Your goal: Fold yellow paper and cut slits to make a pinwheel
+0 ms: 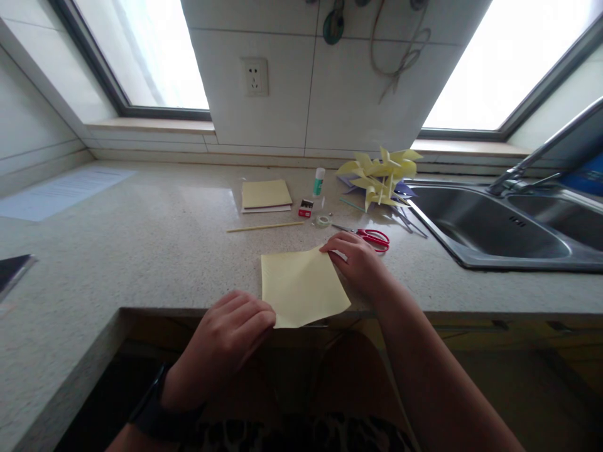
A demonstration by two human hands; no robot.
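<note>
At the counter's [141,251] edge, both hands, left [226,339] and right [358,260], pinched opposite corners of the yellow paper square [301,285], apparently mid-fold, needing corner alignment next.

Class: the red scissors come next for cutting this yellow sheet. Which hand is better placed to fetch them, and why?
Right. The right hand rests at the sheet's top corner, just beside the scissors; the left hand is at its lower-left corner, farther away.
</note>
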